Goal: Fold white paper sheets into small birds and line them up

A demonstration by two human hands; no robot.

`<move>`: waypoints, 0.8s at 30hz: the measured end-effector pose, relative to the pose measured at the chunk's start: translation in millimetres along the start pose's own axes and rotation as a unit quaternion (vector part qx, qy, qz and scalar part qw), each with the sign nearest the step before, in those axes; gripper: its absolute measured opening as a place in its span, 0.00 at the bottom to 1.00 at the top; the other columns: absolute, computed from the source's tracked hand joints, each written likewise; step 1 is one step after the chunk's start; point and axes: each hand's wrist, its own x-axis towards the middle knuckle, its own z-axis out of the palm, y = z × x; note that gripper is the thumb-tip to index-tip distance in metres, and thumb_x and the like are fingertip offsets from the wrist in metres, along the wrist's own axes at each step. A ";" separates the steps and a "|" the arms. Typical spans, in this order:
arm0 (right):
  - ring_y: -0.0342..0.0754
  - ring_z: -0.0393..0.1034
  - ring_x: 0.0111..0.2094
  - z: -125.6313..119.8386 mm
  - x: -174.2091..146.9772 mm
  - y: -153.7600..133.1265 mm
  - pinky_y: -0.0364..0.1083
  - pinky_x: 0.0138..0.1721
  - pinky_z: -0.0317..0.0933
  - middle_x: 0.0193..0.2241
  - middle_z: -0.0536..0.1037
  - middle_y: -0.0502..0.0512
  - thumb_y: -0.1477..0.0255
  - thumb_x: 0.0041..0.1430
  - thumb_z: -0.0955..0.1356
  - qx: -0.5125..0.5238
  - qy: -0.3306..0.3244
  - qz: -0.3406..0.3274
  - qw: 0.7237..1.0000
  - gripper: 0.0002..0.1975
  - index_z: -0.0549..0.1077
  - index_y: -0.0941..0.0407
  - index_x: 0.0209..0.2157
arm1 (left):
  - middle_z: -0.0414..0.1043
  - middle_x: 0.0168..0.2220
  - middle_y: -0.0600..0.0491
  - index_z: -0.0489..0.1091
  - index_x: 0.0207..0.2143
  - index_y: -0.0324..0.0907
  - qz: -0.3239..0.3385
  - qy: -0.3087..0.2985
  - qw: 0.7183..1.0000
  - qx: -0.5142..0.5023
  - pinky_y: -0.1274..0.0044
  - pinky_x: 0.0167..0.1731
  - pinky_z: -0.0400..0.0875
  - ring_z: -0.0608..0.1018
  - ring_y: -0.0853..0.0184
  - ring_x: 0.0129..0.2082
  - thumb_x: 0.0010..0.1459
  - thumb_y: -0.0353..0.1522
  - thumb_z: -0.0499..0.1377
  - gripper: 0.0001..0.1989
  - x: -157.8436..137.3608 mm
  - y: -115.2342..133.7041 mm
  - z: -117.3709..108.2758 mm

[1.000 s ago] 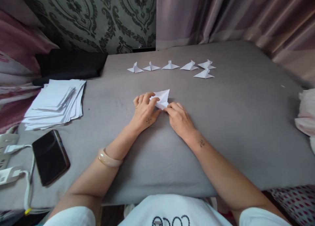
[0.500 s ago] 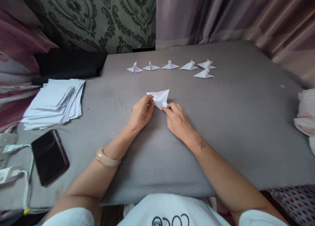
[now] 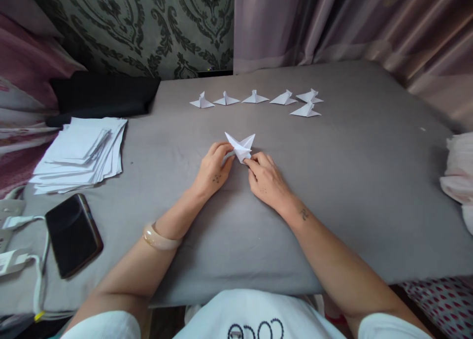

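In the middle of the grey-covered table is a folded white paper bird [image 3: 243, 145], its two pointed wings spread up and outward. My right hand [image 3: 266, 181] pinches its near right end between thumb and fingers. My left hand [image 3: 214, 170] is at the bird's left side, thumb and fingers apart, the fingertips at or very near the paper; whether they touch it I cannot tell. Farther back, several finished-looking white paper birds [image 3: 255, 98] stand in a row, with one [image 3: 306, 110] in front of the right end.
A stack of white paper sheets [image 3: 79, 154] lies at the left, in front of a folded black cloth [image 3: 107, 93]. Nearer are a dark phone [image 3: 74, 235] and white charger plugs with cables [image 3: 15, 261]. A pale bundled cloth [image 3: 460, 174] sits at the right edge.
My left fingers have parted from their grip on the bird's left side. Its left wing now points up more sharply and the wings form a clear V. My right hand keeps its hold.
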 end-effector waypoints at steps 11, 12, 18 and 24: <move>0.51 0.66 0.47 -3.7 -0.1 4.1 0.50 0.51 0.61 0.43 0.72 0.59 0.79 0.59 0.61 0.071 0.000 0.003 0.997 0.16 0.75 0.56 0.46 | 0.69 0.51 0.43 0.54 0.57 0.41 0.003 -0.061 0.996 -0.061 0.71 0.48 0.72 0.76 0.65 0.49 0.65 0.29 0.51 0.19 -5.6 3.8 0.4; 0.50 0.67 0.46 -3.0 0.6 4.9 0.50 0.51 0.62 0.43 0.73 0.59 0.78 0.59 0.62 0.088 0.005 0.018 0.996 0.16 0.75 0.56 0.46 | 0.70 0.49 0.44 0.55 0.55 0.41 -0.009 -0.056 0.996 -0.071 0.71 0.47 0.73 0.77 0.65 0.48 0.64 0.29 0.51 0.17 -5.9 3.9 0.7; 0.47 0.72 0.40 -0.7 6.9 4.6 0.46 0.43 0.65 0.40 0.76 0.56 0.73 0.56 0.67 0.159 0.025 0.109 0.981 0.13 0.74 0.56 0.44 | 0.72 0.45 0.45 0.62 0.50 0.40 0.013 -0.069 0.997 -0.026 0.71 0.46 0.73 0.77 0.65 0.45 0.63 0.28 0.51 0.12 -5.7 3.1 0.3; 0.45 0.71 0.34 -3.7 12.2 0.7 0.45 0.38 0.63 0.33 0.77 0.54 0.66 0.57 0.66 0.169 0.033 0.147 0.974 0.10 0.76 0.56 0.35 | 0.71 0.51 0.43 0.62 0.55 0.39 0.048 -0.108 0.993 0.013 0.71 0.47 0.72 0.75 0.63 0.49 0.64 0.27 0.49 0.17 -6.2 6.2 -1.6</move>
